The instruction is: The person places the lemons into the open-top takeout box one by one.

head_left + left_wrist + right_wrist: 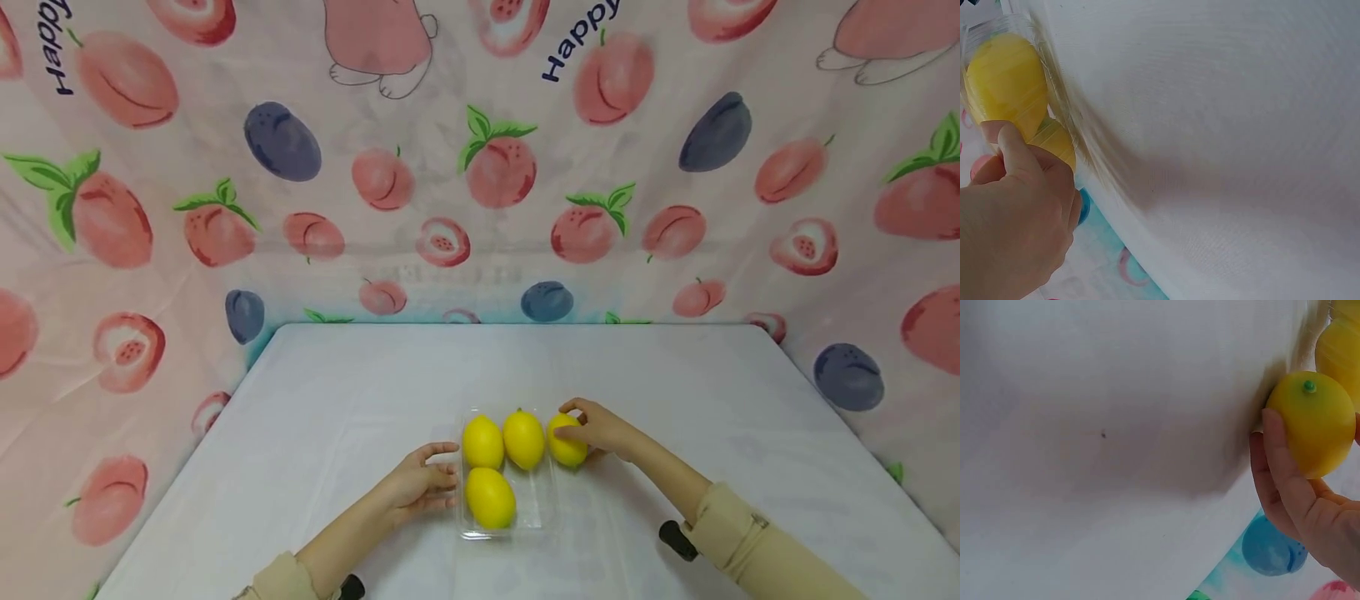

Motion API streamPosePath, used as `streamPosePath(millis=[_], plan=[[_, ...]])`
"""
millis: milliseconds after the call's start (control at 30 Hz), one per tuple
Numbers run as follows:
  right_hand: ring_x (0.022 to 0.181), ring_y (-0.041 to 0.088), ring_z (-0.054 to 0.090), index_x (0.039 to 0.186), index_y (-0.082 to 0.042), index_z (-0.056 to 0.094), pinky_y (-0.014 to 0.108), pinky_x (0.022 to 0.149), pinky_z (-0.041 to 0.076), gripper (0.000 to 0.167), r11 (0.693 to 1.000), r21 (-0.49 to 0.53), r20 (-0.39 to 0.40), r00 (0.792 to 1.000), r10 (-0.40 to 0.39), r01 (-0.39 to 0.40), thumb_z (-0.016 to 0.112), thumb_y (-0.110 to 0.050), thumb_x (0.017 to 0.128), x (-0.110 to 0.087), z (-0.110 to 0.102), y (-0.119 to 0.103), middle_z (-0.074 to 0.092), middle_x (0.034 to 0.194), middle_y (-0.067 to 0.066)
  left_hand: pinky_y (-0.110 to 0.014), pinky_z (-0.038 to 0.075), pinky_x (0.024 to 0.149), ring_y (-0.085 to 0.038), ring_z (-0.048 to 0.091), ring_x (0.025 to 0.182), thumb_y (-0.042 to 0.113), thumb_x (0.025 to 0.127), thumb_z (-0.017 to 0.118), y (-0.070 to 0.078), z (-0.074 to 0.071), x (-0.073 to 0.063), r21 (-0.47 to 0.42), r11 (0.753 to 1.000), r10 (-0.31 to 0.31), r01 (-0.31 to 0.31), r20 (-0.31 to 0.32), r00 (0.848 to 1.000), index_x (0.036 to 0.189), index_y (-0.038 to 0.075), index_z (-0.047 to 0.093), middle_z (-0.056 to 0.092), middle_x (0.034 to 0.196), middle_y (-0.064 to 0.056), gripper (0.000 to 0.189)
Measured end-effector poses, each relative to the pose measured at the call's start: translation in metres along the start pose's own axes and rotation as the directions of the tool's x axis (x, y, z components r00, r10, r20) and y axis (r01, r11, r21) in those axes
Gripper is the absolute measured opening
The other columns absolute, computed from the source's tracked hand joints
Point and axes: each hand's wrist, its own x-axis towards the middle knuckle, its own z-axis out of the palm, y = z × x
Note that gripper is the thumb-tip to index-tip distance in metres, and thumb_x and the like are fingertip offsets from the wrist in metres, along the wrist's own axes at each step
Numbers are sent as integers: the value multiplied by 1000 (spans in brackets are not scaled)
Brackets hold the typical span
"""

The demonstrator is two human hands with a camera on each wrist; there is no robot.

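A clear plastic box (534,504) stands on the white table. Inside it are three yellow lemons: one at the back left (482,443), one at the back right (523,439) and one at the front left (491,497). My right hand (600,427) grips another lemon (567,440) at the box's right side; in the right wrist view its green tip (1310,386) shows between fingers and thumb. At the box's left wall my left hand (420,483) rests its fingertips, the fingers relaxed and spread. The left wrist view shows this hand (1029,200) beside the box, partly covering it.
A white cloth covers the table (337,383), and its far edge meets a fruit-printed curtain (442,183) that also hangs at both sides. Black straps or mounts show near the right wrist (678,540) and the left wrist (351,587).
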Motion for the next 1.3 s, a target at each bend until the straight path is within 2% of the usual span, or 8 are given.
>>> streamPosePath(millis=[300, 567, 800, 1100, 1300], plan=[[86, 25, 54, 128, 1, 47, 36, 67, 58, 47, 1000, 0, 2, 1000, -18, 18, 62, -19, 88, -1, 1, -2, 52, 108, 22, -23, 57, 66, -8, 56, 69, -6, 86, 54, -5, -1, -2, -14, 1000, 0, 0, -7, 1000, 135, 1, 35, 53, 86, 1, 53], [85, 24, 54, 127, -1, 48, 34, 67, 58, 46, 1000, 21, -15, 1000, -16, 16, 62, -20, 88, -7, 1, 2, 50, 111, 21, -23, 58, 66, -8, 56, 69, -6, 86, 54, -6, -2, -4, -9, 1000, -3, 3, -5, 1000, 135, 1, 35, 54, 86, 1, 52], [84, 22, 56, 127, 0, 48, 35, 64, 59, 47, 997, 52, 10, 998, -61, 61, 63, -20, 87, -15, -3, 5, 50, 112, 23, -22, 57, 65, -8, 56, 68, -7, 87, 53, -5, -1, -3, -6, 1000, -10, 10, -7, 1000, 135, 1, 36, 53, 86, 1, 51], [84, 21, 55, 129, -1, 47, 33, 66, 59, 48, 996, 89, 28, 999, -27, 24, 62, -23, 90, -21, -10, 7, 51, 108, 18, -22, 57, 64, -8, 57, 68, -7, 88, 52, -1, 1, 0, 6, 1000, -11, 11, -21, 1000, 134, 1, 37, 54, 91, -3, 50], [84, 21, 55, 129, -1, 46, 34, 67, 59, 49, 992, 112, 26, 998, -65, 62, 62, -25, 90, -28, -13, 5, 50, 112, 20, -21, 57, 63, -8, 56, 67, -7, 87, 53, -1, 1, 2, -7, 1000, -7, 7, -29, 1000, 134, 2, 37, 53, 86, 0, 49]])
